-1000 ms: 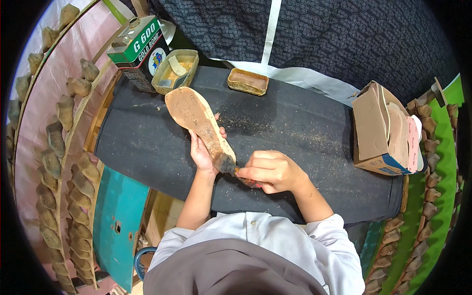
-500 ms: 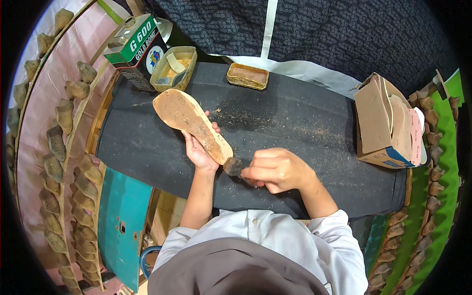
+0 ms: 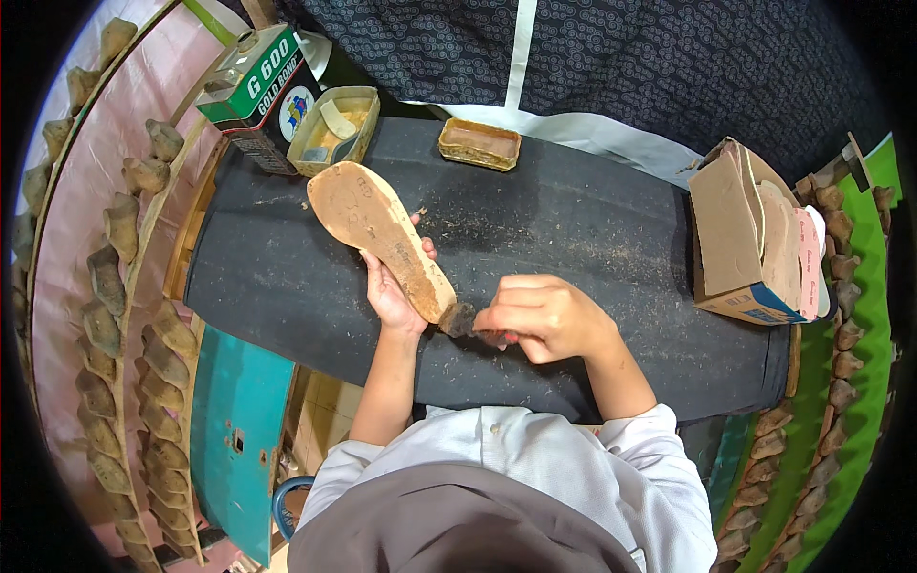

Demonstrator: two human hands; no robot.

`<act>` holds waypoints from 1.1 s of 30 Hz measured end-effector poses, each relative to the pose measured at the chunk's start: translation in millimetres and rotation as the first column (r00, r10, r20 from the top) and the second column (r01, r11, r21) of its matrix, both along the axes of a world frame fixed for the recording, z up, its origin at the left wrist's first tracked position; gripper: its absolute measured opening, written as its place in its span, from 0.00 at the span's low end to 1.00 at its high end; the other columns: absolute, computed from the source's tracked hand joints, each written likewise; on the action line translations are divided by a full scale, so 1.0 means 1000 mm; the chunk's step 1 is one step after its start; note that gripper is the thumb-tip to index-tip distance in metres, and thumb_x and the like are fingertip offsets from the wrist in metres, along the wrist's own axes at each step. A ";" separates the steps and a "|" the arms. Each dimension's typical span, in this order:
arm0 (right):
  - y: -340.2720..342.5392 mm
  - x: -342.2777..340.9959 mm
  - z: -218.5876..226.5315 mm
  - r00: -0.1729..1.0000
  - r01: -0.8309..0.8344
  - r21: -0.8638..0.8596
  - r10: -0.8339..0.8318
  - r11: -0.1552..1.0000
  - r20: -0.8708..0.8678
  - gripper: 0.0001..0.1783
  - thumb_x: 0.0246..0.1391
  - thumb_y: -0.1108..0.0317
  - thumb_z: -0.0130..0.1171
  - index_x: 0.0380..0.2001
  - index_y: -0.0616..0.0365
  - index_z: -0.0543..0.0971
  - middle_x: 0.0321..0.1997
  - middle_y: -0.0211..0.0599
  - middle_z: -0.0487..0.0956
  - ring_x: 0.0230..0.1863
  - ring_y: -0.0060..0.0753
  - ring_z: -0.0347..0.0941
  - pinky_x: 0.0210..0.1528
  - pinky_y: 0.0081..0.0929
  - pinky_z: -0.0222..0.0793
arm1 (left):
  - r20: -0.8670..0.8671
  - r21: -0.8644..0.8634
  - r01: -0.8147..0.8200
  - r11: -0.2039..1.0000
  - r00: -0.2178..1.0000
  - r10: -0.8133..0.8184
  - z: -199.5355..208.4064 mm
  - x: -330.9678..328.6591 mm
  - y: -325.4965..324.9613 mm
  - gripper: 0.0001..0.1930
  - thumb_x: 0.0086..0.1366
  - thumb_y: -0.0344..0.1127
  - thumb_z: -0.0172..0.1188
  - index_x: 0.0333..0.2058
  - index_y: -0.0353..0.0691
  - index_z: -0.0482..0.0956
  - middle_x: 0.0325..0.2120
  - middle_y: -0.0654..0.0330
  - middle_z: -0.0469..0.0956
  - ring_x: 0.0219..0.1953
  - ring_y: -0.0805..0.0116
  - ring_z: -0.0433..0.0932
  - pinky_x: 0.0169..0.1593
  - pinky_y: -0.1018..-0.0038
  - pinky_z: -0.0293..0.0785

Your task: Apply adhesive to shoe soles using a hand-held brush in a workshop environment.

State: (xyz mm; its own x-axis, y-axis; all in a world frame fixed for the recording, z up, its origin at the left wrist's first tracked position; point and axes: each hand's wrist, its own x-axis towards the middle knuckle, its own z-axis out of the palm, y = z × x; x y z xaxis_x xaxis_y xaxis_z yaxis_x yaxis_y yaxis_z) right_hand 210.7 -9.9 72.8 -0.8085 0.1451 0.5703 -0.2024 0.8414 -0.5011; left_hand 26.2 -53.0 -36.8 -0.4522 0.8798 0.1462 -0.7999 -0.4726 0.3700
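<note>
My left hand [image 3: 395, 293] is closed around the narrow half of a tan shoe sole [image 3: 368, 218], fingers on its far edge and thumb on the near side. The sole tilts with its wide end up and to the left; its face has dark stains and pen marks. My right hand [image 3: 544, 318] pinches a dark, ragged brush-like piece [image 3: 458, 319]. The tip of that piece touches the sole's narrow end, and its outline is smeared by motion. Something small and red shows by the right fingers. Whatever lies beneath the sole is hidden.
On the dark cloth-covered table [image 3: 611, 220] lie scattered shavings. At the back stand a green-and-black metal can [image 3: 258, 95], an open tub [image 3: 368, 119] and a small yellowish tray [image 3: 458, 156]. A cardboard box [image 3: 721, 229] of sheets stands right. Racks of shoe lasts [image 3: 98, 392] flank both sides.
The sole has shifted slightly right and up at its wide end. My right hand and the dark piece have moved a little along the narrow end.
</note>
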 end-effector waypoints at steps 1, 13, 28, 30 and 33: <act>0.002 0.000 -0.005 0.999 0.046 -0.021 -0.046 0.999 -0.020 0.20 0.20 0.82 0.51 0.27 0.61 0.78 0.21 0.35 0.74 0.22 0.33 0.69 0.24 0.27 0.67 | -0.019 0.011 0.036 0.999 0.999 -0.036 0.000 0.001 0.000 0.30 0.68 0.56 0.33 0.59 0.39 0.57 0.54 0.51 0.64 0.38 0.60 0.69 0.43 0.68 0.71; 0.018 0.004 0.006 0.859 0.383 0.073 -0.326 0.921 -0.396 0.25 0.18 0.83 0.52 0.31 0.62 0.79 0.22 0.34 0.75 0.22 0.32 0.71 0.27 0.26 0.69 | -0.047 -0.175 0.092 0.980 0.994 -0.102 0.007 0.008 -0.004 0.33 0.66 0.61 0.31 0.57 0.38 0.59 0.47 0.51 0.70 0.42 0.62 0.74 0.42 0.66 0.74; 0.146 -0.037 -0.059 0.656 0.749 0.073 -0.722 0.659 -0.219 0.15 0.39 0.86 0.50 0.33 0.60 0.75 0.27 0.42 0.75 0.32 0.44 0.74 0.34 0.34 0.69 | -0.134 -0.295 0.219 0.930 0.954 -0.268 -0.003 0.010 -0.007 0.34 0.65 0.63 0.31 0.46 0.35 0.67 0.27 0.52 0.75 0.28 0.62 0.77 0.33 0.70 0.74; 0.145 -0.043 -0.060 0.669 0.731 0.033 -0.707 0.681 -0.228 0.14 0.40 0.84 0.51 0.33 0.60 0.75 0.26 0.42 0.74 0.32 0.46 0.72 0.35 0.37 0.67 | -0.206 -0.303 0.192 0.934 0.943 -0.261 -0.010 0.008 -0.008 0.32 0.66 0.61 0.32 0.48 0.36 0.65 0.29 0.53 0.75 0.29 0.62 0.78 0.34 0.68 0.77; 0.141 -0.043 -0.061 0.647 0.748 0.035 -0.717 0.662 -0.259 0.14 0.40 0.84 0.51 0.33 0.60 0.75 0.28 0.41 0.75 0.32 0.45 0.72 0.35 0.35 0.68 | -0.211 -0.337 0.169 0.926 0.945 -0.249 -0.004 0.011 -0.011 0.32 0.66 0.61 0.31 0.48 0.37 0.65 0.30 0.54 0.75 0.29 0.61 0.78 0.34 0.67 0.77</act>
